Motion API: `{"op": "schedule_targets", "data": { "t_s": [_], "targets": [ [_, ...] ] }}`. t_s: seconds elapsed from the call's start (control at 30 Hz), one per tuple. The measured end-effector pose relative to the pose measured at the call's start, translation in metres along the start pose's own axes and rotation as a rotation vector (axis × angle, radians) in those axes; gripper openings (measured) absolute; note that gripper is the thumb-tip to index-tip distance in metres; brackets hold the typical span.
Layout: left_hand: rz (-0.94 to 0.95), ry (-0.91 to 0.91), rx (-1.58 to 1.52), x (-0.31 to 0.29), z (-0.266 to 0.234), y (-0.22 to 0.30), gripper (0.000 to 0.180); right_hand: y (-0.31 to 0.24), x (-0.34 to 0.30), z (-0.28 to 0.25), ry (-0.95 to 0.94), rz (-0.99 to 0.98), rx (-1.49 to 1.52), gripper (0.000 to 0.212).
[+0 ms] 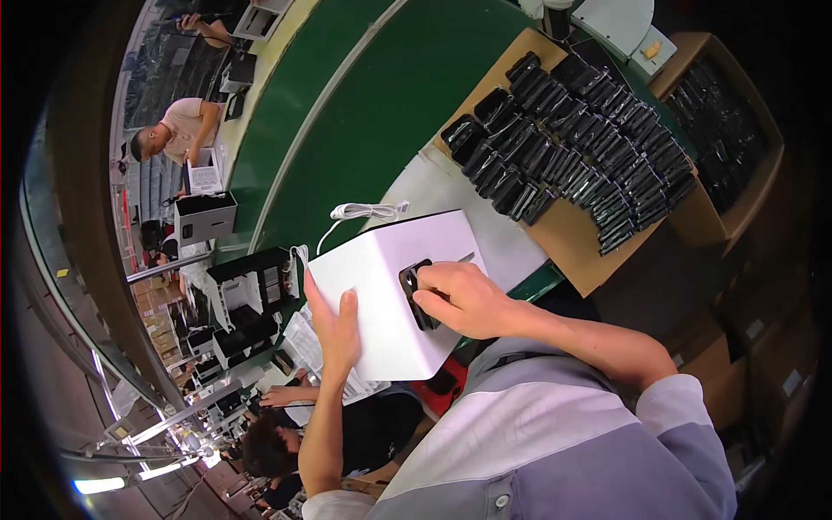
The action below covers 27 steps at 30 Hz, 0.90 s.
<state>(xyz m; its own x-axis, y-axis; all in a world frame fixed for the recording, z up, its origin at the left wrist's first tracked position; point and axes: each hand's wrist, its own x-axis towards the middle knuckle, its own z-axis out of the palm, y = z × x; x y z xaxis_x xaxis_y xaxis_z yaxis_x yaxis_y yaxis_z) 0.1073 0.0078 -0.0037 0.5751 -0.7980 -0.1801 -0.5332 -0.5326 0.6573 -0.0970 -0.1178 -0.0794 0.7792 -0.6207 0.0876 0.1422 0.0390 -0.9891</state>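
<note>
A white box-shaped appliance housing (381, 325) is tilted in front of me, with a white cord (368, 211) behind it. My left hand (336, 334) grips its left side, thumb against the white face. On the face turned to my right is a black rounded-rectangular part (416, 299), seated at a dark opening. My right hand (464, 299) has its fingers curled at that part and pinches it; the fingertips are partly hidden. A narrow slot (466, 258) shows farther along the same face.
Many plastic-wrapped black parts (572, 139) lie in rows on a cardboard sheet (581, 260) at the right. A carton (767, 165) of similar parts stands beyond. Another housing (206, 221) sits on the green conveyor (347, 121). Co-workers (178, 130) work along the left.
</note>
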Motion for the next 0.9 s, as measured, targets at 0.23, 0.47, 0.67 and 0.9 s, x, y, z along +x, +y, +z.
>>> {"op": "schedule_targets", "data": {
  "t_s": [0.23, 0.47, 0.67, 0.9],
  "targets": [
    [0.032, -0.003, -0.058, 0.003, -0.001, -0.007, 0.08, -0.002, 0.005, 0.005, -0.031, 0.028, 0.003, 0.027],
    [0.022, -0.009, -0.044, 0.002, -0.001, -0.004, 0.07, -0.009, 0.012, -0.003, -0.115, 0.074, 0.034, 0.027],
    [0.026, -0.017, -0.076, 0.004, -0.001, -0.003, 0.074, -0.014, 0.012, -0.006, -0.156, 0.203, 0.093, 0.027],
    [0.023, -0.036, -0.069, 0.006, -0.004, -0.001, 0.081, -0.015, 0.016, -0.011, -0.219, 0.219, 0.065, 0.024]
  ]
}}
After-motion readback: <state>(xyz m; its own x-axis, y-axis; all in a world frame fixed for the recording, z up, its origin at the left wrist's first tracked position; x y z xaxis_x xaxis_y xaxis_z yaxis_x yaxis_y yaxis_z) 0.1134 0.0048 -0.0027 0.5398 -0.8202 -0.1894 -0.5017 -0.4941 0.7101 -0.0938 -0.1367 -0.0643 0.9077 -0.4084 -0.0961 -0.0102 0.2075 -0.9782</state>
